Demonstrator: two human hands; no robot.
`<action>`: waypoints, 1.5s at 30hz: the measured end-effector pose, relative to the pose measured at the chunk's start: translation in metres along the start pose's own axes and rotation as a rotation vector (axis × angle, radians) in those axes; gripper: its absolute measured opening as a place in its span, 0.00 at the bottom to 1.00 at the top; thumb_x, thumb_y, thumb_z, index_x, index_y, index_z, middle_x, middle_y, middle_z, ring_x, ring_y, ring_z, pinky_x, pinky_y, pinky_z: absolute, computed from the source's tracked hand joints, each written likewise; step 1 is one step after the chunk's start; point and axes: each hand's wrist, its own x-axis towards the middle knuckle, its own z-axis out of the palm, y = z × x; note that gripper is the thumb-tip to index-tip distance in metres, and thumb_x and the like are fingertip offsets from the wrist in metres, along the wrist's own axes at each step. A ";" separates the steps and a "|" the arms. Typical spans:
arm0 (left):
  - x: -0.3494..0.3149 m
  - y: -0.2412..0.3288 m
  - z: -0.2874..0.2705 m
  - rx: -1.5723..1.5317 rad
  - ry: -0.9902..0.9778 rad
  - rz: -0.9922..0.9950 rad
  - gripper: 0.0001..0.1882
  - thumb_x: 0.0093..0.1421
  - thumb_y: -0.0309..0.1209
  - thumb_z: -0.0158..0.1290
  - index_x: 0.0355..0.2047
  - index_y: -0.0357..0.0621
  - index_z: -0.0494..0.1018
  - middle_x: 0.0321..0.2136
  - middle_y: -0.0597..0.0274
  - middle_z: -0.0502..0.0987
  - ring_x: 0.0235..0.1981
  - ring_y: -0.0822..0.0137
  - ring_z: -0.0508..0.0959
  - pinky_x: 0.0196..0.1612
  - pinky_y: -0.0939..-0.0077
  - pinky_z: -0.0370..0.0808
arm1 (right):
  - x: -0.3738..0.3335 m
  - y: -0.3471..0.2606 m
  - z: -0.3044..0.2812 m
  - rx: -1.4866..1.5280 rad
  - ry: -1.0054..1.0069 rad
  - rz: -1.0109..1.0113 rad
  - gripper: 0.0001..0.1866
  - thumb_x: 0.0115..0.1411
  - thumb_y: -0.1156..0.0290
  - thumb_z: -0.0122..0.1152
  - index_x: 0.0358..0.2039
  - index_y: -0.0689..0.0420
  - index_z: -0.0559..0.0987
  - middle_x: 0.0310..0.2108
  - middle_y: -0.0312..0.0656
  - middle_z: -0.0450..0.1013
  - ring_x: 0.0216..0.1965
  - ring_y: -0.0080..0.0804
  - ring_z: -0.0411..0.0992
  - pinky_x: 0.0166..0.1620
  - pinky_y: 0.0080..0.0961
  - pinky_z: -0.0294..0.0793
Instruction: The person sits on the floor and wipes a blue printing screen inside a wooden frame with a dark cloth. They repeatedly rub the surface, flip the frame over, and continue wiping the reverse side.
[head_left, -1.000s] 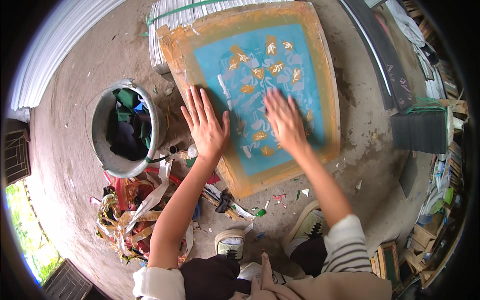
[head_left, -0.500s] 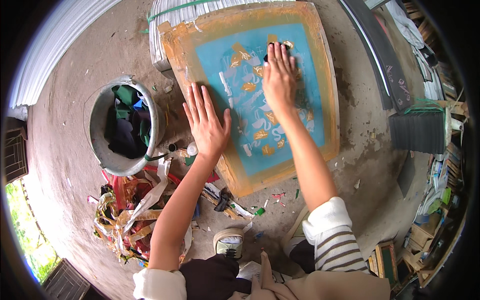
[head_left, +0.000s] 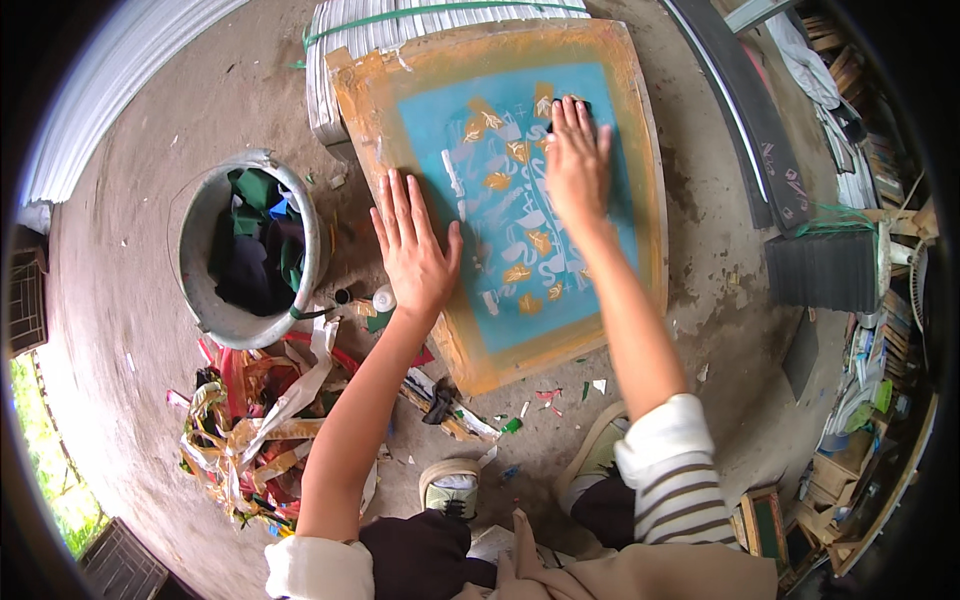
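A screen-printing frame (head_left: 520, 368) with an orange-brown taped border lies in front of me. Its blue mesh (head_left: 430, 105) carries pale swan-like figures and yellow leaf shapes. My left hand (head_left: 415, 255) is laid flat on the frame's left border, fingers stretched and holding nothing. Near the mesh's far right part, my right hand (head_left: 580, 180) presses a small black cloth (head_left: 586, 107) against the surface. The fingers cover most of that cloth, so its full shape is hidden.
A stack of white sheets (head_left: 325, 95) tied with green strap sits beneath the frame's far end. Left stands a metal bucket (head_left: 310, 255) of dark scraps, beside a heap of strips (head_left: 250, 430). Small scraps litter the floor; a dark sheet stack (head_left: 825, 270) stands right.
My right hand has shifted slightly right and nearer with the black cloth, its fingers more bent. My left hand stays on the border. The whole view has tilted slightly.
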 end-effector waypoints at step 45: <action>0.002 0.002 -0.009 -0.129 0.044 0.014 0.37 0.55 0.32 0.58 0.64 0.46 0.58 0.67 0.47 0.51 0.69 0.46 0.49 0.67 0.54 0.54 | -0.134 0.029 -0.036 0.140 -0.284 -0.433 0.22 0.64 0.70 0.48 0.59 0.54 0.71 0.63 0.39 0.63 0.67 0.34 0.56 0.68 0.41 0.50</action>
